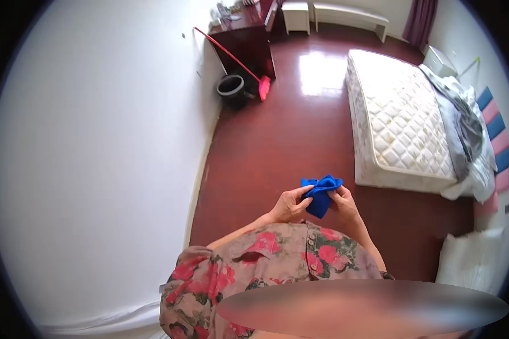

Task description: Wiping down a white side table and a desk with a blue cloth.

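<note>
A bright blue cloth (pixel 320 201), bunched at the top with a corner hanging down, is held up in front of my body above the dark red floor. My left hand (pixel 290 204) pinches its left side between thumb and fingers. On the right side, my right hand (pixel 344 202) grips the cloth's edge with the thumb in front. Both hands are close together at about chest height. Some of the fingers are hidden behind the fabric.
A bare quilted mattress (pixel 404 121) lies to the right, with rumpled grey and white bedding (pixel 464 127) at its far side. A black bin (pixel 232 90) and a red broom (pixel 264 87) stand by a dark desk (pixel 246 51). The white wall (pixel 96 141) rises on the left.
</note>
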{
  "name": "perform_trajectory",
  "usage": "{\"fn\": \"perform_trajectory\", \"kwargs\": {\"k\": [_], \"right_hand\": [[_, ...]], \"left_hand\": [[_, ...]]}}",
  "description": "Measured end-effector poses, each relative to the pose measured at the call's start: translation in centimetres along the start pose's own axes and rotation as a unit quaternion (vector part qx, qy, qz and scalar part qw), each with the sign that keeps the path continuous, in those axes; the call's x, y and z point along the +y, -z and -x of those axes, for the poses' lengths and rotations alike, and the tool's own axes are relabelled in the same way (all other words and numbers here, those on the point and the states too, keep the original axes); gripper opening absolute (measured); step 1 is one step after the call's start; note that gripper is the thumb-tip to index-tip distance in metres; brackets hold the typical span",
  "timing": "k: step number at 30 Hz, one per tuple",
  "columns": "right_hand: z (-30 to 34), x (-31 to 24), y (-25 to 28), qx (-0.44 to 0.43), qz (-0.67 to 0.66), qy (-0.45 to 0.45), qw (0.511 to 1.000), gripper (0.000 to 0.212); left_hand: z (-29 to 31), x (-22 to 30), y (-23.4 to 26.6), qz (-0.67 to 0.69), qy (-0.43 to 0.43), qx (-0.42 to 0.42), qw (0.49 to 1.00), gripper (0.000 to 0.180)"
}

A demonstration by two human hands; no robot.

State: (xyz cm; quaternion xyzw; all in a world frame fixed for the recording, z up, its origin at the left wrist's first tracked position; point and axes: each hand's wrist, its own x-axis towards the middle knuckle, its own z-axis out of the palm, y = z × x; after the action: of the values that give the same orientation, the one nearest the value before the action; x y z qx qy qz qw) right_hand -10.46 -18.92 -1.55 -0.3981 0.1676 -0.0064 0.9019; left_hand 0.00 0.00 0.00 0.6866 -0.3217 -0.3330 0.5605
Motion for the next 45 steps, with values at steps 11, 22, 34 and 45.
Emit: {"fn": "perform_trajectory", "kwargs": {"k": [11, 22, 34, 45], "right_hand": [[-33.1, -12.7, 1.4, -0.155, 0.189, -0.033, 0.969, 0.027], [-54.8, -28.6, 6.1, 0.019, -0.002, 0.024, 1.0, 0.02], [-82.5, -45.8, 17.4, -0.064, 0.123, -0.044, 0.989, 0.035], [-106.8, -53.5, 19.4, -0.036, 0.194, -0.06, 0.978, 0.032]], "left_hand": [[-25.3, -2.3, 14.2, 0.056, -0.016, 0.2, 0.978, 0.037], [-57.4, 0.3, 24.8, 0.125, -0.023, 0.102, 0.987, 0.035], [-87.9, 0.0, 30.7, 0.033, -0.045, 0.177, 0.983, 0.037], [-109.7, -3.4, 42.0, 0.046, -0.017, 0.233, 0.971, 0.027]]}}
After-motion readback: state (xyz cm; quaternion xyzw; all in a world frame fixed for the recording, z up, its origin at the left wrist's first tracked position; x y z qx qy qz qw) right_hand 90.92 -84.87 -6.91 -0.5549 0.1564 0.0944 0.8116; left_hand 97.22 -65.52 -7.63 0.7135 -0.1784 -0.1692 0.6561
